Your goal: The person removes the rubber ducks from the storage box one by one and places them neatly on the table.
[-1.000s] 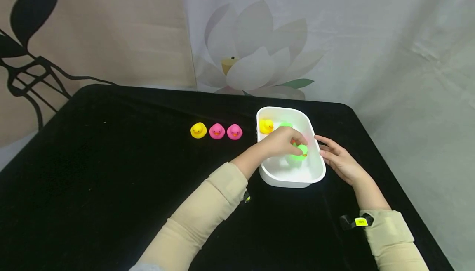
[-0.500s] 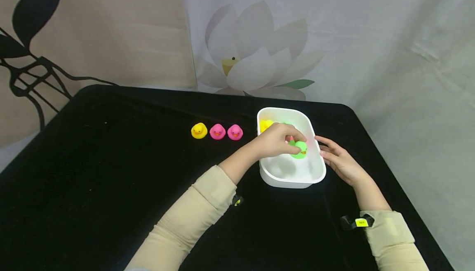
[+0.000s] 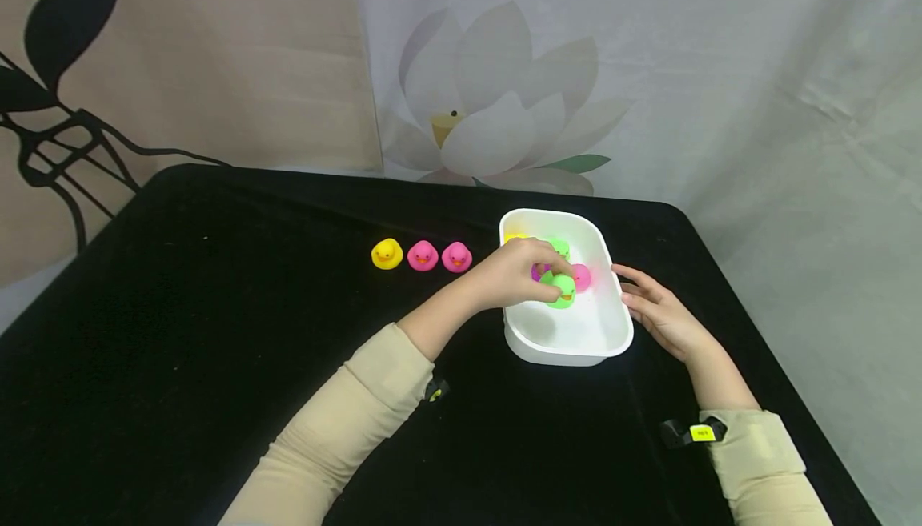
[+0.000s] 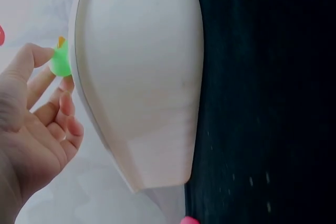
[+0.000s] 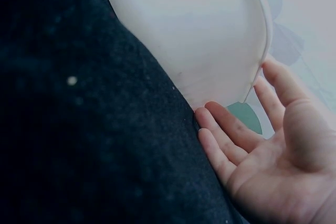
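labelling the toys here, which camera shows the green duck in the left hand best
The head view: the green duck shows its face and orange beak, pinched by the left hand. The left wrist view shows only part of it, cut off by the white box; the right wrist view shows none of it.

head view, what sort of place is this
Probably an indoor corner set up for recording: a black-covered table stands before a flower-printed backdrop, and a small black device sits at the right sleeve.
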The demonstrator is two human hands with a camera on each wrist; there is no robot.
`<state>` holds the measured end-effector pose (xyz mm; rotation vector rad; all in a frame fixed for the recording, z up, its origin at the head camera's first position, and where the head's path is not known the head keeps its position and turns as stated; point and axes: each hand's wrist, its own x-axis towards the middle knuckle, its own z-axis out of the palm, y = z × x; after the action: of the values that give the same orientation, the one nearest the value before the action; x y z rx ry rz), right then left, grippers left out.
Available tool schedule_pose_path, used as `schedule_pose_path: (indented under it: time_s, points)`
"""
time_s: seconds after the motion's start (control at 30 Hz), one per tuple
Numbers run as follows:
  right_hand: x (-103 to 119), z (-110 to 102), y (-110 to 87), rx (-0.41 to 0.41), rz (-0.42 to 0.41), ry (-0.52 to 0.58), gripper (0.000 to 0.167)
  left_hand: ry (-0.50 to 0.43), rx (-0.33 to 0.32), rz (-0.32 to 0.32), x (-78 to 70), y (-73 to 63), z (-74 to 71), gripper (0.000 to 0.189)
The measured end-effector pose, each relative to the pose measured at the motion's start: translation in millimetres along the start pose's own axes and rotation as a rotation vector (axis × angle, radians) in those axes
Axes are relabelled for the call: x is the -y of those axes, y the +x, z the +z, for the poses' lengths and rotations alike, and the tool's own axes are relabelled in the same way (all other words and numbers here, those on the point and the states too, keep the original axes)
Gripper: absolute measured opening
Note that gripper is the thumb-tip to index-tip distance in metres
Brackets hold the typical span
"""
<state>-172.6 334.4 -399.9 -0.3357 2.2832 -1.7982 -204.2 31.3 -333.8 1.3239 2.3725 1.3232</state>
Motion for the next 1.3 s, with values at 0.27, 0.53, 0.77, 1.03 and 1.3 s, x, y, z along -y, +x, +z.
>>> schedule_pose_path:
  time_s: [0.27,0.53,0.77,1.03,1.3]
  points:
    - [0,0,0.2,-0.003,-0.009,-0.004,0.05,0.005,-0.045,-0.006,0.9,-16.2,-11.4,0.028]
    - [-1,0,-0.1,-0.007,-0.009,-0.019,0.051,-0.011,-0.035,-0.086,-2.0,-28.8,-25.1,0.031]
    - [0,0,-0.2,-0.005,-0.006,-0.029,0.052,0.036,-0.072,-0.094,-1.2,-40.3,-41.2,0.03]
    - [1,1,-1.1,-0.01,0.003,-0.028,0.053,0.043,-0.105,-0.087,0.2,-55.3,-59.9,0.03]
    - [0,0,-0.1,-0.007,0.007,-0.013,0.052,0.035,-0.16,-0.047,5.4,-70.4,-80.0,0.027]
